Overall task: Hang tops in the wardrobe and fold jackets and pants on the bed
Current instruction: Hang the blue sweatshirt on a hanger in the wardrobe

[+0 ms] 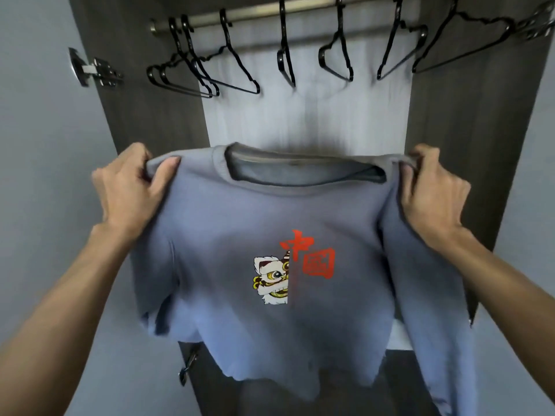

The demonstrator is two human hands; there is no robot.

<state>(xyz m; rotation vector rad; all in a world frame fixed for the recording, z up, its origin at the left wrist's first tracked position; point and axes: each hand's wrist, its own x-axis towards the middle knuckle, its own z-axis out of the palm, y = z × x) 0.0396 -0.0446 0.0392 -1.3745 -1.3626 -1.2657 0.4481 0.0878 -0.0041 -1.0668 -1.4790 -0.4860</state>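
1. Sweatshirt (pixel 240 220), blue-grey, hangs spread at the centre of the view with its front toward the camera. It is held up by both shoulders in front of the open wardrobe (pixel 144 121).
2. Its collar (pixel 300 175) sits at 12 o'clock on the garment. A print (pixel 292 267) of a lion-dance head beside red characters lies just right of centre. One sleeve (pixel 435 325) drops toward 5 o'clock.
3. At 9 o'clock the left hand (pixel 132 187) pinches the shoulder seam. Its thumb (pixel 168 169) presses on the front of the cloth, and the fingers curl round the edge and behind it.
4. At 3 o'clock the right hand (pixel 432 190) grips the other shoulder the same way, thumb in front and fingers curled over the bunched fabric.
5. Both forearms reach up from 7 and 5 o'clock, bare, wrists raised, backs of the hands toward the camera.
6. Above, at 12 o'clock, a metal rail (pixel 255 13) carries several black hangers (pixel 284 52), all bare and well apart from the garment.
7. Behind them is a pale back panel (pixel 300 115) between dark wood sides.
8. A metal hinge (pixel 99 72) sits at 10 o'clock on the left edge of the frame.
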